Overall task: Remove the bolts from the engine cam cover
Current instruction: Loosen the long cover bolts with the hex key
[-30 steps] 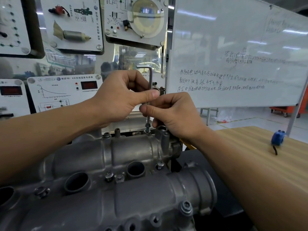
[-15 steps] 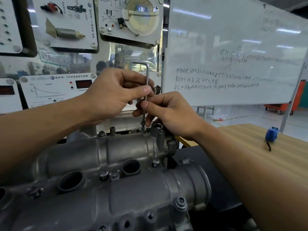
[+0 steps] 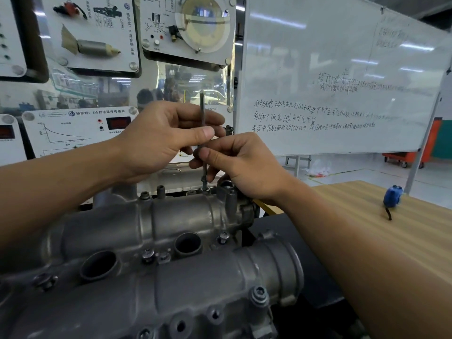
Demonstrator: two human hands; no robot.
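Observation:
The grey metal cam cover (image 3: 171, 277) fills the lower left. A thin hex key (image 3: 202, 106) stands upright over a bolt (image 3: 203, 180) at the cover's far edge, its tip in the bolt head. My left hand (image 3: 161, 135) pinches the key's shaft between thumb and fingers. Just below it, my right hand (image 3: 239, 165) pinches the same shaft lower down. The bolt head sits raised a little above its hole. Other bolts remain seated, one at the near right (image 3: 259, 293), one at the left (image 3: 45, 281) and one in the middle (image 3: 148, 255).
A wooden table (image 3: 367, 228) lies to the right with a blue tape measure (image 3: 392, 195) on it. Behind the cover stand training panels (image 3: 80, 133) and a whiteboard (image 3: 342, 77). A black mat (image 3: 281, 223) lies under the cover's right end.
The key's bent short arm pointed left at the top before; now only the straight shaft shows, so the key has turned. Both hands stay on the shaft.

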